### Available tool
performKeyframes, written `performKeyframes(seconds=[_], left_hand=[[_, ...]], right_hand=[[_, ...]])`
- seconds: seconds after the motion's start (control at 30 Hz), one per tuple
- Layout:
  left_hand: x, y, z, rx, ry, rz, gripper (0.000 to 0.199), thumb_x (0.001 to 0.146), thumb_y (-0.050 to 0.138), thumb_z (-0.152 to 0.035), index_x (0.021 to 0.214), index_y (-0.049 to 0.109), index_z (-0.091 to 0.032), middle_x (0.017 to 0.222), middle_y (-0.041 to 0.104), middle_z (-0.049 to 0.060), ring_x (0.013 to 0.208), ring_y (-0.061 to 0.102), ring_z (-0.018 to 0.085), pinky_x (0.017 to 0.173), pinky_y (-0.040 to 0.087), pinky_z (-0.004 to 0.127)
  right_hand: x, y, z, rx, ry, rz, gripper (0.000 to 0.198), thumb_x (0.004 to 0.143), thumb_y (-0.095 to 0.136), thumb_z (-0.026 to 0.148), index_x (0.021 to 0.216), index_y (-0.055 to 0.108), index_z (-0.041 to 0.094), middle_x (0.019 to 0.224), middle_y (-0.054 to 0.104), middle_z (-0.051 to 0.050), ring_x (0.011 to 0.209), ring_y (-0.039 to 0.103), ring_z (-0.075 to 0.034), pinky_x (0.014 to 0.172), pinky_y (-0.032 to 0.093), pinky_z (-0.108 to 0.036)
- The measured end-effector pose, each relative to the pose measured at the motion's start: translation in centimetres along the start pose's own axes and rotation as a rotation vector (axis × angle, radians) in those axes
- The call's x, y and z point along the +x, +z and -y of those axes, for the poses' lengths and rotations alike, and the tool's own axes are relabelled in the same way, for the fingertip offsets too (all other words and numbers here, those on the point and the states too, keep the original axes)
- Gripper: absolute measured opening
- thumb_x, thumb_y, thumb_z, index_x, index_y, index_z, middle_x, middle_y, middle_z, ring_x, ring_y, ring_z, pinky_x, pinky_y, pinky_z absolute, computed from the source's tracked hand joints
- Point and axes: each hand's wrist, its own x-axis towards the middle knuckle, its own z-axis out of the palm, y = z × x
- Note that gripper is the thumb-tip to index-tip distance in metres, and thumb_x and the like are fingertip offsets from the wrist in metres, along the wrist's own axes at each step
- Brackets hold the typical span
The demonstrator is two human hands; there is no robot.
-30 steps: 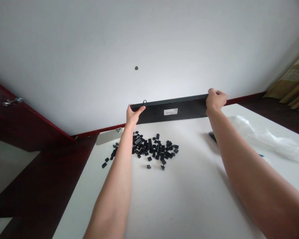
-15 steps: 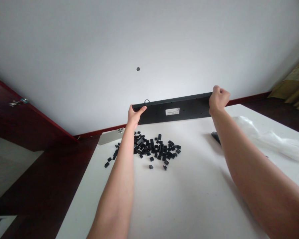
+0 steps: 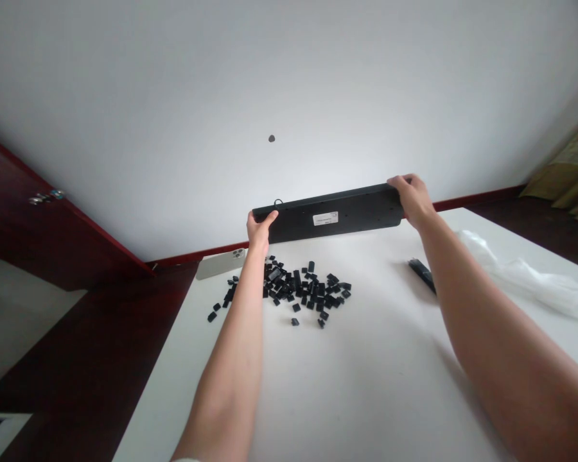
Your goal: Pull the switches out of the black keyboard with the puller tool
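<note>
Both hands grip a black keyboard [image 3: 361, 210], held up on its long edge over the far end of the white table, with its underside and white label facing me. At its left end, my left hand [image 3: 260, 231] is closed, thumb along the near side. My right hand [image 3: 411, 197] is closed on the top right corner, thumb over the edge. A small loop of dark cable [image 3: 278, 202] shows behind the top edge. Many loose black keycaps [image 3: 311, 289] lie scattered below, some hidden by my left forearm. The keyboard's key side faces away, out of sight.
A phone [image 3: 221, 263] lies at the table's far left edge. Near my right forearm lies a dark elongated object [image 3: 421, 273], perhaps a bundled cable. Crumpled clear plastic [image 3: 525, 276] covers part of the right side. A pale wall [image 3: 173, 128] rises behind the white table [image 3: 347, 385].
My right hand has shifted left and changed its hold, so the keyboard's right end now shows. The keyboard has moved slightly left in view and still tilts up to the right.
</note>
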Motion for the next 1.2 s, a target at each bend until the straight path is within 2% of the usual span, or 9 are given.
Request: performKeyframes(seconds=[0.17, 0.33, 0.47, 0.53, 0.63, 0.7, 0.8, 0.93, 1.2], left_hand=[[0.9, -1.0, -2.3, -0.122, 0.060, -0.008, 0.068, 0.060, 0.096, -0.056, 0.105, 0.060, -0.021, 0.111, 0.075, 0.005, 0.105, 0.071, 0.019, 0.106, 0.054, 0.039], [0.8, 1.0, -5.2, -0.250, 0.077, 0.172, 0.065, 0.066, 0.092, -0.063, 0.108, 0.062, -0.022, 0.114, 0.074, 0.007, 0.107, 0.070, 0.020, 0.104, 0.054, 0.037], [-3.1, 5.2, -5.9, -0.006, 0.028, 0.342, 0.062, 0.086, 0.068, -0.078, 0.114, 0.066, -0.023, 0.120, 0.075, 0.011, 0.112, 0.071, 0.025, 0.103, 0.055, 0.042], [-7.0, 6.8, -5.8, 0.233, 0.040, 0.394, 0.056, 0.094, 0.059, -0.076, 0.108, 0.070, -0.023, 0.116, 0.076, 0.013, 0.116, 0.070, 0.030, 0.107, 0.053, 0.050], [-13.7, 7.5, -5.4, 0.354, 0.105, 0.524, 0.040, 0.087, 0.080, -0.057, 0.103, 0.077, -0.021, 0.120, 0.077, 0.017, 0.128, 0.066, 0.037, 0.121, 0.041, 0.056], [-17.4, 6.9, -5.1, 0.668, 0.410, 0.947, 0.037, 0.096, 0.071, -0.047, 0.126, 0.076, -0.025, 0.148, 0.068, 0.012, 0.149, 0.053, 0.035, 0.133, 0.025, 0.055], [-19.8, 5.4, -4.9, 1.026, 0.554, 1.193, 0.046, 0.105, 0.057, -0.039, 0.148, 0.067, -0.028, 0.168, 0.052, 0.008, 0.161, 0.039, 0.034, 0.135, 0.022, 0.057], [-19.4, 3.0, -4.6, 1.050, 0.520, 1.247, 0.045, 0.109, 0.045, -0.030, 0.148, 0.068, -0.029, 0.160, 0.061, 0.006, 0.149, 0.056, 0.029, 0.128, 0.038, 0.050], [-17.3, -2.3, -6.0, 0.936, 0.510, 1.220, 0.038, 0.107, 0.054, -0.026, 0.139, 0.074, -0.032, 0.150, 0.069, 0.004, 0.145, 0.061, 0.024, 0.128, 0.040, 0.043]], right_hand=[[-4.1, -3.8, 6.6, -0.114, -0.329, 0.113, 0.061, 0.069, 0.088, 0.028, 0.125, 0.064, 0.023, 0.109, 0.075, -0.002, 0.095, 0.068, -0.022, 0.090, 0.055, -0.039], [-14.6, -10.1, 14.8, -0.140, -0.709, 0.087, 0.059, 0.078, 0.089, 0.041, 0.131, 0.070, 0.024, 0.117, 0.082, -0.007, 0.109, 0.077, -0.027, 0.104, 0.057, -0.046], [-22.3, -13.9, 17.7, -0.200, -0.776, -0.064, 0.039, 0.083, 0.086, 0.045, 0.116, 0.074, 0.030, 0.121, 0.082, -0.004, 0.115, 0.078, -0.031, 0.106, 0.060, -0.052], [-24.4, -15.1, 17.7, -0.256, -0.772, -0.115, 0.035, 0.086, 0.084, 0.048, 0.116, 0.074, 0.034, 0.120, 0.083, -0.002, 0.114, 0.079, -0.031, 0.106, 0.061, -0.054], [-25.9, -15.9, 16.5, -0.306, -0.725, -0.148, 0.033, 0.090, 0.079, 0.049, 0.120, 0.073, 0.036, 0.123, 0.082, -0.001, 0.118, 0.078, -0.031, 0.107, 0.061, -0.055], [-26.7, -15.9, 15.6, -0.345, -0.714, -0.107, 0.032, 0.093, 0.076, 0.047, 0.124, 0.072, 0.037, 0.127, 0.081, -0.001, 0.123, 0.076, -0.031, 0.110, 0.060, -0.056], [-28.2, -15.3, 14.5, -0.392, -0.781, 0.013, 0.028, 0.099, 0.069, 0.038, 0.126, 0.072, 0.036, 0.125, 0.081, -0.002, 0.124, 0.075, -0.031, 0.118, 0.052, -0.061], [-30.2, -14.1, 13.8, -0.412, -0.898, 0.126, 0.034, 0.103, 0.059, 0.025, 0.134, 0.069, 0.036, 0.127, 0.081, -0.002, 0.126, 0.074, -0.030, 0.129, 0.037, -0.067], [-36.7, -10.6, 9.7, -0.695, -0.946, 0.478, 0.071, 0.088, 0.041, -0.007, 0.149, 0.065, 0.020, 0.160, 0.061, -0.010, 0.154, 0.049, -0.034, 0.131, 0.035, -0.066]])
